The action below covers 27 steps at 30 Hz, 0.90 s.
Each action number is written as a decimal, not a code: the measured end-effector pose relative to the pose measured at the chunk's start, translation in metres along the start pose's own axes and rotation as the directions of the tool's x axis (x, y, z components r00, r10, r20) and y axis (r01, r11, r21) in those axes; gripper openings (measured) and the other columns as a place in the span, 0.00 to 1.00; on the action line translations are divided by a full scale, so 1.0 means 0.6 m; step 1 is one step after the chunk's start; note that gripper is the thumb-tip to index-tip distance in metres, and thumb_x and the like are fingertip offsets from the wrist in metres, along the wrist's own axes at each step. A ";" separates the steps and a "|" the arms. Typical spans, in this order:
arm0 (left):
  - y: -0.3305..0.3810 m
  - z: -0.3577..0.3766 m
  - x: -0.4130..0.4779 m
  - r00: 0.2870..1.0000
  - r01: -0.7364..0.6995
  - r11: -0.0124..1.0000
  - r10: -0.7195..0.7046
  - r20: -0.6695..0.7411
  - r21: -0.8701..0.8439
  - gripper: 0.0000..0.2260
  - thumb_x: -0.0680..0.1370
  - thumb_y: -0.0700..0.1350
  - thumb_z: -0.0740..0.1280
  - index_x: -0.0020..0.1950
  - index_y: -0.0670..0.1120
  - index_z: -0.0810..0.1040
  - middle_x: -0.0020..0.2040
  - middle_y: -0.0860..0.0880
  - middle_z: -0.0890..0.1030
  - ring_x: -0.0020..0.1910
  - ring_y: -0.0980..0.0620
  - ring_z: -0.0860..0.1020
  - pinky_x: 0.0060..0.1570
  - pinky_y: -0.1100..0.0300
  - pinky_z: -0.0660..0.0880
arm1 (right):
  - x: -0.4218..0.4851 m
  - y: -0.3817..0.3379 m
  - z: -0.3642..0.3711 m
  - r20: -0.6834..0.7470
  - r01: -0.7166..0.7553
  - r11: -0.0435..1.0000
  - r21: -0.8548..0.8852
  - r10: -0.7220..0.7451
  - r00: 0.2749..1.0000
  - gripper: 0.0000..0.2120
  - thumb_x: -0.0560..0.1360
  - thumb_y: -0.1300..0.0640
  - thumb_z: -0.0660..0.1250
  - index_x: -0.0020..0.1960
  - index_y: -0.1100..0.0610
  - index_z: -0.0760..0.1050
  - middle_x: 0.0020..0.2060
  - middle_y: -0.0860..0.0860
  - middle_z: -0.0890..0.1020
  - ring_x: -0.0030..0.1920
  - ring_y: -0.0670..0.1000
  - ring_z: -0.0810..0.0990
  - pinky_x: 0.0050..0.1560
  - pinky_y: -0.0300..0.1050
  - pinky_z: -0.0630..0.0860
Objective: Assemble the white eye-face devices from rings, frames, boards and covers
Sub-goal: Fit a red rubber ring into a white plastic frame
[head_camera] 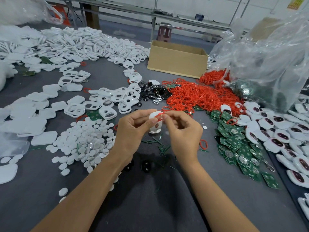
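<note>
Head cam: left hand (133, 129) pinches a white eye-face device (153, 116) just above the grey table (103, 76), while the right hand (182, 131) pinches a red ring (159, 114) against its top. Piles crowd all round: loose red rings (197, 96), green boards (234, 144), white frames (93, 42), and a cardboard box (177, 59) behind.

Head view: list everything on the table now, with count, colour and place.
frames: many, white, far left to centre
covers: many, white, left
discs: many, white, left of hands
rings: heap, red, centre right
boards: many, green, right
black parts: several, black, behind hands
devices: many, white, far right
box: one, brown, back
bag: one, clear, back right
device: one, white, between hands
ring: one, red, on device top
left hand: one, holds device
right hand: one, pinches ring
</note>
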<state>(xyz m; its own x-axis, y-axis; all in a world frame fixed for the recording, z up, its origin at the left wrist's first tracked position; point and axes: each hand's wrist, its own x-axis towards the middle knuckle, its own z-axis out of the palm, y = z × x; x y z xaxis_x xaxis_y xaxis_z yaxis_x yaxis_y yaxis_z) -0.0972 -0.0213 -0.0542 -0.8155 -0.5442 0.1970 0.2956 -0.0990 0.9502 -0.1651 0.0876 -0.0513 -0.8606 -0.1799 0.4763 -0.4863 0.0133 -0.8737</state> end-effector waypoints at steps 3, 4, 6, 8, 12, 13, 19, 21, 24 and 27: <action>-0.004 -0.001 0.002 0.999 0.036 0.999 -0.036 0.000 -0.029 0.12 0.74 0.37 0.71 0.56 0.45 0.82 0.47 0.46 0.86 0.46 0.52 0.84 0.48 0.62 0.79 | 0.001 -0.001 0.001 -0.039 -0.006 1.000 -0.001 0.006 0.999 0.03 0.73 0.63 0.71 0.42 0.57 0.81 0.31 0.46 0.81 0.32 0.47 0.80 0.35 0.51 0.81; -0.006 0.000 0.003 0.999 0.049 0.998 -0.048 0.010 -0.040 0.12 0.74 0.36 0.71 0.55 0.46 0.82 0.47 0.46 0.86 0.46 0.52 0.84 0.48 0.62 0.80 | 0.001 -0.001 0.001 -0.049 0.022 1.000 -0.014 -0.023 0.999 0.03 0.73 0.63 0.71 0.42 0.57 0.81 0.31 0.44 0.81 0.32 0.44 0.78 0.35 0.45 0.80; -0.007 0.001 0.003 0.997 0.069 0.996 -0.066 0.043 -0.060 0.13 0.73 0.34 0.70 0.55 0.47 0.82 0.47 0.47 0.86 0.45 0.54 0.83 0.46 0.63 0.80 | -0.001 -0.002 0.003 -0.037 0.079 0.996 -0.048 -0.081 0.996 0.03 0.73 0.64 0.71 0.42 0.58 0.80 0.32 0.44 0.81 0.33 0.41 0.78 0.36 0.33 0.75; -0.007 0.001 0.004 0.995 0.081 0.993 -0.076 0.069 -0.083 0.13 0.73 0.34 0.70 0.55 0.46 0.82 0.48 0.46 0.86 0.45 0.54 0.83 0.46 0.63 0.80 | -0.002 -0.001 0.004 -0.011 0.111 0.991 -0.076 -0.113 0.994 0.03 0.73 0.64 0.70 0.42 0.58 0.81 0.34 0.46 0.82 0.34 0.43 0.79 0.38 0.32 0.73; -0.007 -0.005 0.005 0.992 0.107 0.988 -0.098 0.085 -0.109 0.14 0.73 0.34 0.69 0.56 0.45 0.82 0.50 0.44 0.85 0.47 0.50 0.83 0.49 0.60 0.80 | 0.001 0.004 0.003 0.025 0.161 0.979 -0.128 -0.159 0.987 0.03 0.72 0.65 0.70 0.42 0.59 0.81 0.34 0.46 0.82 0.35 0.44 0.79 0.39 0.32 0.73; -0.007 -0.005 0.005 0.991 0.113 0.987 -0.103 0.087 -0.116 0.14 0.73 0.34 0.69 0.56 0.45 0.82 0.50 0.43 0.85 0.47 0.50 0.83 0.49 0.59 0.81 | 0.001 0.004 0.003 0.030 0.163 0.978 -0.130 -0.161 0.987 0.03 0.72 0.65 0.70 0.42 0.59 0.81 0.34 0.46 0.82 0.34 0.44 0.78 0.39 0.32 0.73; -0.006 -0.007 0.007 0.988 0.131 0.980 -0.117 0.102 -0.150 0.14 0.74 0.33 0.67 0.57 0.43 0.81 0.50 0.43 0.85 0.47 0.50 0.83 0.50 0.59 0.81 | 0.003 0.006 0.001 0.025 0.155 0.981 -0.119 -0.153 0.988 0.04 0.72 0.66 0.70 0.41 0.59 0.81 0.34 0.45 0.82 0.34 0.43 0.80 0.39 0.32 0.74; -0.005 -0.008 0.007 0.987 0.134 0.979 -0.118 0.111 -0.154 0.14 0.75 0.31 0.66 0.58 0.43 0.80 0.50 0.43 0.85 0.47 0.50 0.83 0.49 0.59 0.81 | 0.003 0.007 0.002 0.029 0.156 0.981 -0.113 -0.153 0.988 0.04 0.71 0.66 0.70 0.41 0.59 0.81 0.34 0.45 0.83 0.34 0.43 0.81 0.38 0.32 0.75; -0.005 -0.009 0.006 0.985 0.142 0.977 -0.123 0.121 -0.162 0.15 0.75 0.29 0.64 0.58 0.42 0.80 0.50 0.43 0.85 0.47 0.50 0.83 0.48 0.60 0.81 | 0.003 0.008 0.002 0.044 0.143 0.985 -0.098 -0.140 0.989 0.04 0.71 0.66 0.70 0.41 0.59 0.81 0.34 0.48 0.83 0.34 0.45 0.82 0.38 0.35 0.76; -0.004 -0.011 0.007 0.984 0.151 0.974 -0.132 0.119 -0.169 0.15 0.75 0.28 0.65 0.59 0.40 0.80 0.51 0.41 0.85 0.48 0.48 0.83 0.49 0.59 0.81 | 0.004 0.009 0.001 0.059 0.158 0.981 -0.116 -0.152 0.987 0.03 0.71 0.65 0.71 0.41 0.59 0.81 0.34 0.48 0.83 0.33 0.44 0.80 0.38 0.33 0.75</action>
<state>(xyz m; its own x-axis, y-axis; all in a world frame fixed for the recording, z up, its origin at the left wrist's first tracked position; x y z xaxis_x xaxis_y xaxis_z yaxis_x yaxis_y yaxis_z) -0.0979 -0.0286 -0.0573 -0.9006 -0.4237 0.0973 0.2489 -0.3189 0.9145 -0.1697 0.0867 -0.0550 -0.7664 -0.2375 0.5968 -0.6302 0.0983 -0.7702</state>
